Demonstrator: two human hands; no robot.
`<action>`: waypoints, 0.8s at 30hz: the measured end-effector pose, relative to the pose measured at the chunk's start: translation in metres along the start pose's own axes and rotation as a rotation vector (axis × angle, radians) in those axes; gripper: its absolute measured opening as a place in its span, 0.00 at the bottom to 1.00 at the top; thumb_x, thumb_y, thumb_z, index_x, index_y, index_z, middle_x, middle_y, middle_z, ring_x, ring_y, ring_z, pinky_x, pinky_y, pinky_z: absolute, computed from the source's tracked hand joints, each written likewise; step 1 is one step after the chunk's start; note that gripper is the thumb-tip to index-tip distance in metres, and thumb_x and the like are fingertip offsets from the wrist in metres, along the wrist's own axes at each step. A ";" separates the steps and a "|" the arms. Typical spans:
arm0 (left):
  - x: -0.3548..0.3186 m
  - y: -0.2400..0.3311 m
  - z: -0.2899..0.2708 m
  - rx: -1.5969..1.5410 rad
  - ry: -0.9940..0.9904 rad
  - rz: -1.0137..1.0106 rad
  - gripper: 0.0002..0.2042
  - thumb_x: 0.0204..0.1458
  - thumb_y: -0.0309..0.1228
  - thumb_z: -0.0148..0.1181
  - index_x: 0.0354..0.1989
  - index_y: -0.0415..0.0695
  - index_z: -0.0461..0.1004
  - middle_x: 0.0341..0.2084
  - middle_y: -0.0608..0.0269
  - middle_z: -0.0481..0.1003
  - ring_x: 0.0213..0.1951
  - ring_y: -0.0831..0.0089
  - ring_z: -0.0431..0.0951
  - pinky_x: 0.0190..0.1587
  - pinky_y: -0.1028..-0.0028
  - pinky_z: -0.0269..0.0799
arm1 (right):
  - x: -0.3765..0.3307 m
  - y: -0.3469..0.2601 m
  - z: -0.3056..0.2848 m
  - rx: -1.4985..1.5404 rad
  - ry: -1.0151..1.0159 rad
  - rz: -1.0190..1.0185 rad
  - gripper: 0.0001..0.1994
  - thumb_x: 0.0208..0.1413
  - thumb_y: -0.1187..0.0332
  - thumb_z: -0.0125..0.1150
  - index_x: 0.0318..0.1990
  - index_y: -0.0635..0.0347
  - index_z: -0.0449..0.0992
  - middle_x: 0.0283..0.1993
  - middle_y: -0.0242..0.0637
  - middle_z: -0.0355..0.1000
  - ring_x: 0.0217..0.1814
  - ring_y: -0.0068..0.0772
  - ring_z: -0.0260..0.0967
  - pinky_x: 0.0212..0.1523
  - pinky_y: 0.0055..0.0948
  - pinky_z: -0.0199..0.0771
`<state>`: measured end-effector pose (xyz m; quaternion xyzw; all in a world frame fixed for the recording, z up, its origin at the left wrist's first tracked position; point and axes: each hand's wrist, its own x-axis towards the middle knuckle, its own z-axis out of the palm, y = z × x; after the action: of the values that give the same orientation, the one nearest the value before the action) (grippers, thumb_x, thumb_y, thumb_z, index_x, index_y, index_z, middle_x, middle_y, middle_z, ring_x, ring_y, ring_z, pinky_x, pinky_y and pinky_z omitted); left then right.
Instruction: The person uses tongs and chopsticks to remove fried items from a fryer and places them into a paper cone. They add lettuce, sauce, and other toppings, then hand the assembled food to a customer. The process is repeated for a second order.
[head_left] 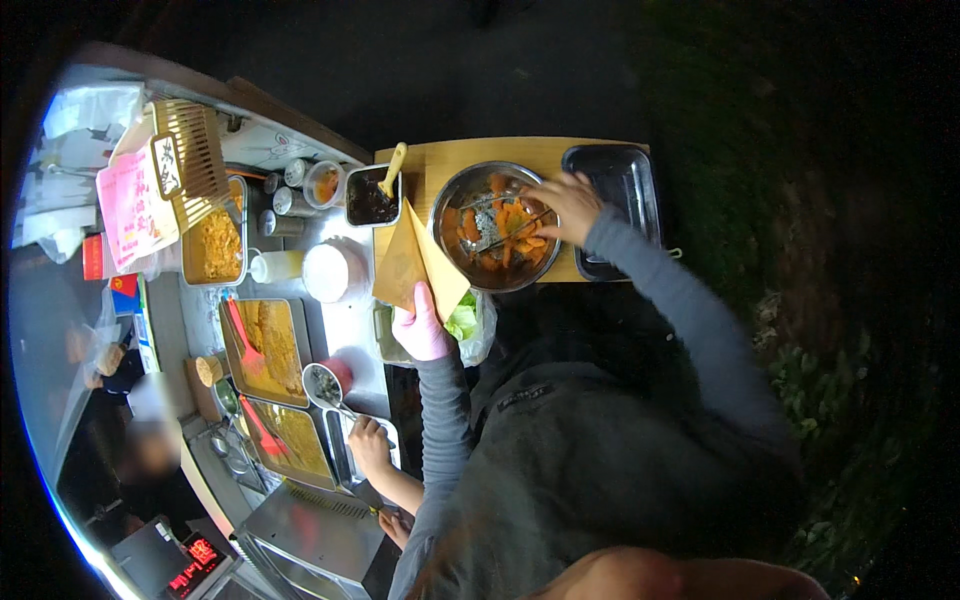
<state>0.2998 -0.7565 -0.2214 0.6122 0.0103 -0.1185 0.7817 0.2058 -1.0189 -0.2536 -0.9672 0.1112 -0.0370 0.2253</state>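
My left hand (427, 325), in a pink glove, is closed on a folded brown paper bag (402, 264) at the bowl's left side. A round metal bowl (440, 222) holds orange pieces of food (512, 222), some shiny underneath. My right hand (571, 207) reaches over the bowl's right rim, its fingers bent around thin dark tongs (520, 232). The two tips of the tongs stand apart over the food. What the paper bag holds is hidden.
A black tray (648, 215) sits right of the bowl. A container of dark sauce (372, 205) with a brush is at the left. Food trays (303, 345) line the counter. At lower left, another person's hand (370, 447) holds a spoon in a cup (327, 384).
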 end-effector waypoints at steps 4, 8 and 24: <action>0.000 -0.005 0.002 0.042 0.020 0.118 0.14 0.52 0.22 0.58 0.48 0.33 0.72 0.42 0.59 0.75 0.42 0.74 0.74 0.48 0.73 0.69 | 0.050 0.028 0.027 -0.260 -0.322 -0.225 0.28 0.42 0.58 0.68 0.53 0.54 0.70 0.45 0.34 0.73 0.54 0.37 0.61 0.56 0.40 0.56; 0.000 -0.001 0.010 0.139 -0.027 0.210 0.14 0.52 0.21 0.58 0.48 0.32 0.72 0.42 0.58 0.75 0.42 0.74 0.74 0.48 0.73 0.69 | 0.055 0.017 -0.004 -0.374 -0.511 -0.161 0.30 0.49 0.58 0.62 0.58 0.60 0.63 0.49 0.38 0.69 0.52 0.36 0.62 0.56 0.39 0.57; 0.010 -0.046 0.030 0.199 -0.126 0.220 0.16 0.54 0.20 0.51 0.53 0.32 0.68 0.50 0.54 0.71 0.50 0.68 0.71 0.55 0.71 0.63 | -0.112 0.253 -0.057 0.411 -0.919 0.744 0.16 0.58 0.62 0.55 0.52 0.55 0.74 0.30 0.33 0.74 0.23 0.24 0.66 0.24 0.29 0.70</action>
<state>0.2964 -0.7972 -0.2598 0.6754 -0.1178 -0.0706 0.7245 0.0400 -1.2387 -0.3177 -0.7180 0.3227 0.4429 0.4292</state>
